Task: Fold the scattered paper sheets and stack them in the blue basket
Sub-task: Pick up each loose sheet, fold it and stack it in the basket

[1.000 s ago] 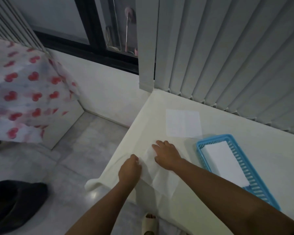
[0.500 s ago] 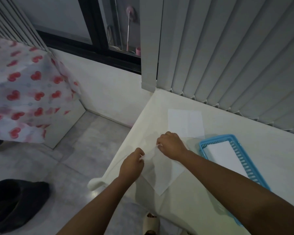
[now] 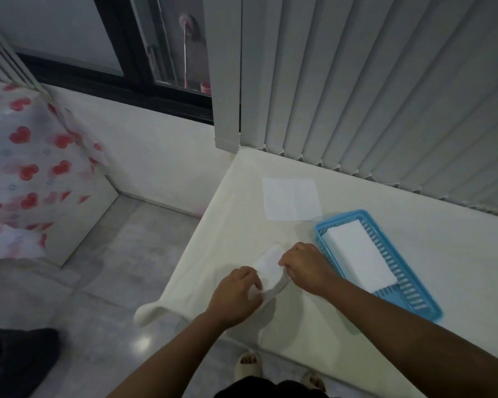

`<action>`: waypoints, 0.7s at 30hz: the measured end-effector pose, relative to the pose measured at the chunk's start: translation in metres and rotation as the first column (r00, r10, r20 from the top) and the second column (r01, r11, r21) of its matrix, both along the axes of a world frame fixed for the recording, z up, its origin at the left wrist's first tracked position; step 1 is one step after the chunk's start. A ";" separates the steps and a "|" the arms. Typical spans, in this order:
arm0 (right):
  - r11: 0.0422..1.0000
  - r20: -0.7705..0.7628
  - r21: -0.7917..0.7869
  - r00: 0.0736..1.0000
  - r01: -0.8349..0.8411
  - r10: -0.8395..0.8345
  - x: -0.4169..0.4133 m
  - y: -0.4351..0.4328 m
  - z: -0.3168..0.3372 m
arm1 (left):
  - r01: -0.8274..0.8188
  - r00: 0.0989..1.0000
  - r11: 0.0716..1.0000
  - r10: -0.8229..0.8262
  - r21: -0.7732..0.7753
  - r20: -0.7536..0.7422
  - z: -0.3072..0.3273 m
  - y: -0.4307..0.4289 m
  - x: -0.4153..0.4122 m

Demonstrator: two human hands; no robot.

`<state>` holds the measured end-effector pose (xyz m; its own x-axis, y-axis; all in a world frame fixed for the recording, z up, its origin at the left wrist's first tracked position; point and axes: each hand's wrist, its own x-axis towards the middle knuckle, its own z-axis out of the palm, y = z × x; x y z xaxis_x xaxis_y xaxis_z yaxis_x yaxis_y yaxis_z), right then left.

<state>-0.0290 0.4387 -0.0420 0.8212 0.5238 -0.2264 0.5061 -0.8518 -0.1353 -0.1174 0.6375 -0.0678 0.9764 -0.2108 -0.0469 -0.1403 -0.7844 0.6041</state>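
Note:
A white paper sheet (image 3: pixel 269 268), folded into a narrow strip, lies between my hands near the table's left front corner. My left hand (image 3: pixel 236 294) pinches its near end and my right hand (image 3: pixel 305 267) grips its right edge. Another white sheet (image 3: pixel 291 198) lies flat and unfolded farther back on the table. The blue basket (image 3: pixel 411 291) sits to the right of my hands, with folded white paper (image 3: pixel 360 255) stacked inside it.
The white cloth-covered table (image 3: pixel 414 354) has its left edge and a drooping cloth corner beside my left hand. Vertical blinds (image 3: pixel 357 81) hang along the back edge. A cloth with red hearts (image 3: pixel 26 168) covers furniture on the left. My sandalled feet (image 3: pixel 247 366) stand on the tiled floor.
The sheet lay spread flat under both hands a second ago. Both hands lifted its edge and folded it over, so it is now a narrow doubled strip held between them.

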 end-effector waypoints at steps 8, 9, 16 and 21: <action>0.997 -0.027 -0.065 0.999 0.039 -0.041 -0.028 0.004 -0.007 | -0.199 0.978 0.980 0.198 -0.015 -0.066 -0.004 0.004 0.005; 0.996 -0.037 -0.072 0.998 0.050 -0.052 -0.030 0.007 -0.008 | -0.231 0.969 0.973 0.231 0.012 -0.091 -0.004 0.005 0.007; 0.986 -0.155 -0.138 0.981 0.092 -0.113 -0.054 0.011 -0.020 | -0.328 0.889 0.944 0.325 0.046 -0.322 0.001 -0.003 0.030; 0.988 -0.131 -0.140 0.988 0.069 -0.088 -0.064 0.000 -0.025 | -0.286 0.860 0.955 0.290 0.075 -0.419 0.002 -0.005 0.044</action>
